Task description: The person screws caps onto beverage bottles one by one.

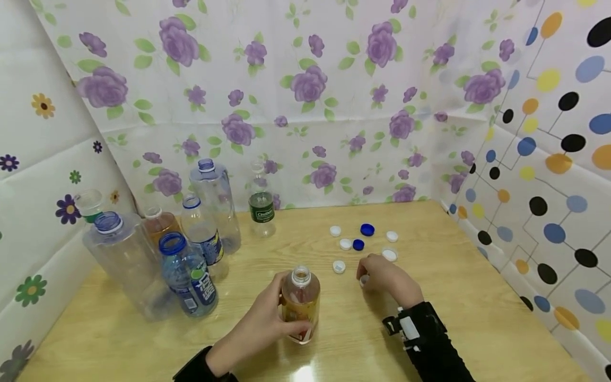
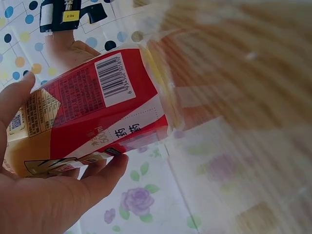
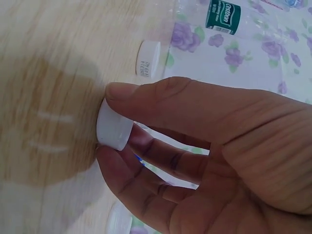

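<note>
My left hand (image 1: 269, 321) grips an uncapped clear bottle (image 1: 300, 300) with a gold and red label, upright near the table's front. In the left wrist view the label (image 2: 92, 97) shows a barcode, and the fingers (image 2: 105, 180) wrap the bottle's side. To the right, my right hand (image 1: 389, 278) reaches down to the table and pinches a white bottle cap (image 3: 113, 126) between thumb and fingertips. Close beyond that hand lie a white cap (image 1: 339, 267) and a larger white cap (image 1: 389, 255).
More caps lie farther back, among them a large blue cap (image 1: 367, 229) and a small blue cap (image 1: 358, 244). Several uncapped bottles, including a blue bottle (image 1: 188, 278), stand at the left. A green-labelled bottle (image 1: 262, 209) stands by the flowered back curtain (image 1: 305, 127).
</note>
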`<action>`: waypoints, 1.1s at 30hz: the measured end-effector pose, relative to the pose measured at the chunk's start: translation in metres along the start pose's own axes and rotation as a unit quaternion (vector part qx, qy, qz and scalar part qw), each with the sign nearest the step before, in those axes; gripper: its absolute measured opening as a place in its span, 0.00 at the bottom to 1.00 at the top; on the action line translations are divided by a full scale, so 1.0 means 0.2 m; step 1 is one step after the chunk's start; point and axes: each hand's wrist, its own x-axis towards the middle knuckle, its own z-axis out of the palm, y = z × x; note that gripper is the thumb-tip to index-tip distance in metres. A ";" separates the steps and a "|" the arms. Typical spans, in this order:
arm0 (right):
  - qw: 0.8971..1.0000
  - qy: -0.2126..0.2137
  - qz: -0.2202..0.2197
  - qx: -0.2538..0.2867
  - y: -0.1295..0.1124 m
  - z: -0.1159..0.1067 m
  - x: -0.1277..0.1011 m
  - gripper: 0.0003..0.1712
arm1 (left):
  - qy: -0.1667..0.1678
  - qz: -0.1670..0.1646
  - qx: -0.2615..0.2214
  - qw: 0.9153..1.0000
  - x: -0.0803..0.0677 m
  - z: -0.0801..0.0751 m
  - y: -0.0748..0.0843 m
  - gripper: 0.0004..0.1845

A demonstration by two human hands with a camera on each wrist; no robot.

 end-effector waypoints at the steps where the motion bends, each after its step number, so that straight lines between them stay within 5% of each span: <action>1: 1.000 -0.001 0.000 0.001 0.00 0.00 0.00 0.08 | -0.002 -0.003 -0.003 1.000 0.00 0.00 0.00 0.50; 5: 1.000 -0.003 0.003 0.007 0.00 0.01 -0.01 0.08 | 0.000 -0.013 -0.011 1.000 -0.01 0.00 0.01 0.55; 27: 1.000 0.000 0.001 0.009 -0.01 0.00 0.01 0.05 | 0.014 0.013 -0.033 0.999 0.01 0.00 0.04 0.44; 33: 0.999 0.042 -0.026 -0.019 -0.01 -0.01 0.02 0.07 | 0.013 0.010 -0.031 0.999 0.01 0.00 0.04 0.43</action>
